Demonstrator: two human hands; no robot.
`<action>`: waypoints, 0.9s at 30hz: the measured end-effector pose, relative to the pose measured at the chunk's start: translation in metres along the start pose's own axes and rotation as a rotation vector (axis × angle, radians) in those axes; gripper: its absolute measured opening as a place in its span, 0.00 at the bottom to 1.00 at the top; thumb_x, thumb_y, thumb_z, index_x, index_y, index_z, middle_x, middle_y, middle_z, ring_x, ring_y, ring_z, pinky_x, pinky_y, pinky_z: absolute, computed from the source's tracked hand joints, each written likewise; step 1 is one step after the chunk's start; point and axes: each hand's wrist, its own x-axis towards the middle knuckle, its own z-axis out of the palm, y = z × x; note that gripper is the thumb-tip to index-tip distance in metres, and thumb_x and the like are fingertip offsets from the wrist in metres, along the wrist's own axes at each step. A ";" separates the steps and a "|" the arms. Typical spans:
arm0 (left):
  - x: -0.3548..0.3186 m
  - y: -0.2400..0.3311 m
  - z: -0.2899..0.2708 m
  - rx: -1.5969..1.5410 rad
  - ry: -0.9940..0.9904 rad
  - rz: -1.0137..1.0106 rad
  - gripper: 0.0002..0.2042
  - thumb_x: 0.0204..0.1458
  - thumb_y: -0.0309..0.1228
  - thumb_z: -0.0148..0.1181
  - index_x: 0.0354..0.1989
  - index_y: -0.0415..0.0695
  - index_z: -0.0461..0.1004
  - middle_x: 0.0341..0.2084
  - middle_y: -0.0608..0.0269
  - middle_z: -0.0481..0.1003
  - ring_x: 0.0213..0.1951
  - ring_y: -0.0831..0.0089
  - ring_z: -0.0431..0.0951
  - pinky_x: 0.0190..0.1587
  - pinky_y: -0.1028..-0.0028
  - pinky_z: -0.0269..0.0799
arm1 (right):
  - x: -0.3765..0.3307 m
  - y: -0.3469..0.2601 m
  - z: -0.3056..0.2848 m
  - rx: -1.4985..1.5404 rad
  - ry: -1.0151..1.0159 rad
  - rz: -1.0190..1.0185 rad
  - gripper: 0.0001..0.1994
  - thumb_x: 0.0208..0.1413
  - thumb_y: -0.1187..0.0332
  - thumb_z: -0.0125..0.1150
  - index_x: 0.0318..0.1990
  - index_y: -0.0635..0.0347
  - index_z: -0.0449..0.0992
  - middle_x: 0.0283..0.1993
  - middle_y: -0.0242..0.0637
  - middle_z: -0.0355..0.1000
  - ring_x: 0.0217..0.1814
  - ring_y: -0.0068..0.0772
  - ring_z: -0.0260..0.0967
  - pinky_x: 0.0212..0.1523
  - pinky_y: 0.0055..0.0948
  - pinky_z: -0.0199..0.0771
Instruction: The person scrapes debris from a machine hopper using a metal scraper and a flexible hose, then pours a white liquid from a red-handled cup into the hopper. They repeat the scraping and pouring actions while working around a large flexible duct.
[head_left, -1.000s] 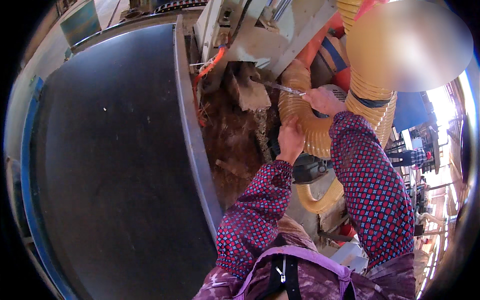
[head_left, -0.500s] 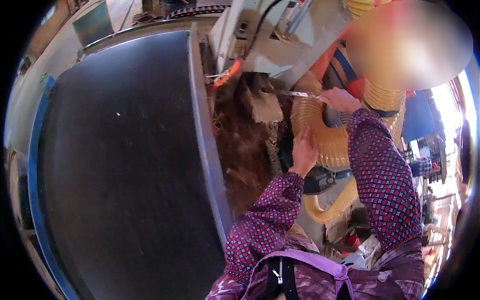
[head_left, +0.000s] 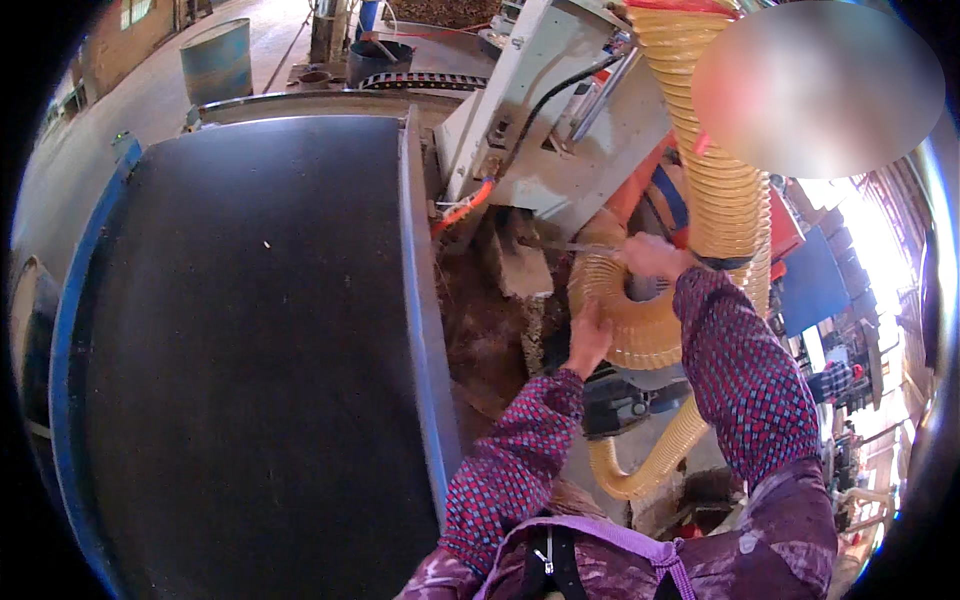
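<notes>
My right hand is closed round one end of a thin metal bar, blurred by motion. The bar's other end reaches left to a dark gap above a pale block at the foot of the machine frame. My left hand lies against the curved yellow ribbed hose, with its fingers stretched out and nothing visible in them. Both hands are close to this hose, the right one above its bend.
A wide black conveyor belt with a blue edge fills the left side. The white machine frame stands ahead. A thick upright yellow hose is at right; brown dust lies between belt and hoses. A blue-green drum stands far left.
The whole view has shifted, so the belt and machine frame appear lower. My right hand still grips the bar, now more blurred; my left hand stays on the hose.
</notes>
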 end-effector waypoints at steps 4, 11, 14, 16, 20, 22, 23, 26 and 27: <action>-0.001 0.021 0.017 0.105 -0.023 -0.109 0.19 0.49 0.34 0.51 0.48 0.36 0.66 0.41 0.44 0.71 0.47 0.48 0.68 0.49 0.63 0.63 | -0.068 -0.053 -0.024 0.150 0.022 0.143 0.15 0.52 0.65 0.47 0.46 0.56 0.68 0.31 0.52 0.70 0.30 0.54 0.69 0.29 0.45 0.69; 0.020 0.042 0.007 -0.559 0.312 -0.188 0.16 0.55 0.37 0.45 0.39 0.34 0.69 0.32 0.52 0.74 0.39 0.61 0.72 0.44 0.67 0.65 | -0.060 -0.078 0.018 0.036 0.221 0.051 0.20 0.49 0.73 0.44 0.52 0.65 0.61 0.27 0.50 0.69 0.28 0.52 0.69 0.27 0.42 0.69; 0.042 0.039 -0.005 -1.047 -0.007 -0.383 0.16 0.57 0.38 0.44 0.37 0.35 0.69 0.26 0.58 0.72 0.31 0.68 0.72 0.37 0.70 0.69 | -0.046 -0.092 0.036 -0.008 0.018 0.254 0.20 0.50 0.73 0.41 0.53 0.67 0.60 0.35 0.53 0.70 0.36 0.54 0.69 0.34 0.43 0.70; 0.057 0.003 -0.032 -1.179 -0.084 -0.467 0.14 0.57 0.38 0.46 0.37 0.37 0.69 0.25 0.60 0.72 0.26 0.73 0.71 0.30 0.74 0.70 | -0.032 -0.117 0.057 0.306 0.147 0.230 0.19 0.51 0.73 0.41 0.52 0.68 0.60 0.37 0.55 0.70 0.39 0.56 0.68 0.38 0.44 0.68; 0.046 0.027 -0.040 -0.801 0.140 -0.631 0.13 0.56 0.35 0.46 0.39 0.37 0.69 0.22 0.63 0.70 0.24 0.75 0.69 0.26 0.76 0.66 | -0.031 -0.131 0.050 0.727 0.113 0.418 0.22 0.50 0.74 0.41 0.55 0.66 0.60 0.46 0.58 0.65 0.48 0.57 0.63 0.46 0.43 0.65; 0.039 0.026 -0.045 -0.854 0.129 -0.746 0.12 0.56 0.35 0.46 0.39 0.37 0.69 0.21 0.64 0.69 0.22 0.76 0.67 0.25 0.76 0.66 | -0.037 -0.139 0.059 0.891 0.134 0.446 0.24 0.49 0.75 0.42 0.57 0.62 0.59 0.49 0.57 0.63 0.51 0.56 0.62 0.47 0.41 0.64; 0.041 0.025 -0.050 -0.881 0.134 -0.782 0.12 0.56 0.35 0.46 0.40 0.38 0.69 0.20 0.65 0.68 0.22 0.76 0.67 0.25 0.76 0.66 | -0.034 -0.144 0.050 0.952 0.070 0.482 0.25 0.48 0.75 0.42 0.57 0.60 0.59 0.51 0.56 0.62 0.52 0.55 0.61 0.48 0.40 0.64; 0.043 -0.006 -0.043 -1.030 0.083 -0.834 0.12 0.57 0.35 0.45 0.41 0.39 0.69 0.17 0.67 0.66 0.20 0.78 0.64 0.24 0.77 0.63 | -0.031 -0.149 0.076 0.983 0.078 0.558 0.27 0.47 0.77 0.42 0.58 0.54 0.58 0.53 0.55 0.61 0.54 0.54 0.59 0.50 0.38 0.63; 0.046 -0.010 -0.042 -1.046 0.062 -0.840 0.12 0.57 0.35 0.44 0.41 0.39 0.69 0.17 0.67 0.66 0.20 0.78 0.64 0.24 0.77 0.63 | -0.028 -0.148 0.088 0.969 0.123 0.570 0.27 0.47 0.77 0.42 0.59 0.53 0.59 0.53 0.54 0.60 0.55 0.53 0.59 0.50 0.38 0.63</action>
